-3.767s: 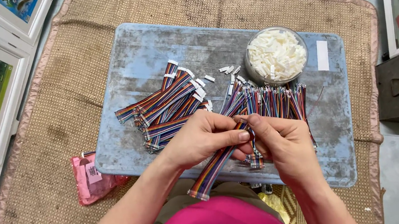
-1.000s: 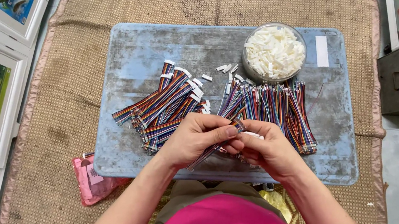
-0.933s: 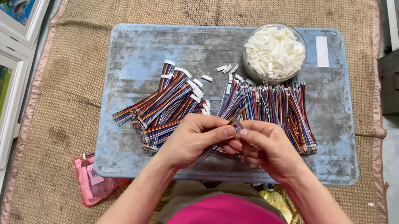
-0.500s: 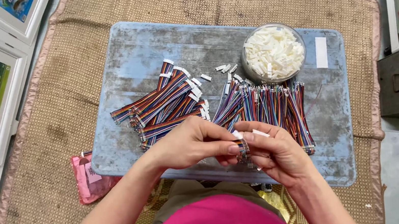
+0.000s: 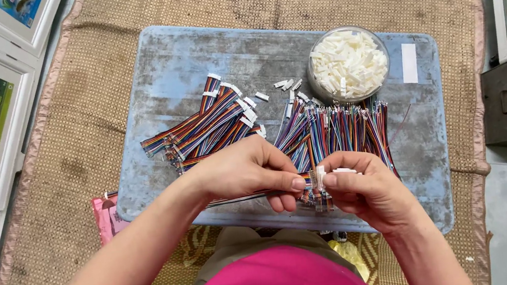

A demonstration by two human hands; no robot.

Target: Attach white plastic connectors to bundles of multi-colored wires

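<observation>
Left hand [image 5: 241,173] pinches a ribbon cable [image 5: 241,197] end; right hand [image 5: 364,187] grips what looks like a white connector [image 5: 321,176], aligned for mating. Spare connectors fill a bowl [image 5: 348,63] within reach.

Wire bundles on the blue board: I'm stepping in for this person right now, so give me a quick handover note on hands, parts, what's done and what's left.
Left hand pinches the end of a flat coloured cable. Right hand holds a small white plug against that end.
Blue board lies on a woven mat.
Done: a pile of cables with plugs, left of centre.
Left: a row of bare cables, right of centre. The bowl of white plugs sits behind them, with a few loose plugs beside it.
</observation>
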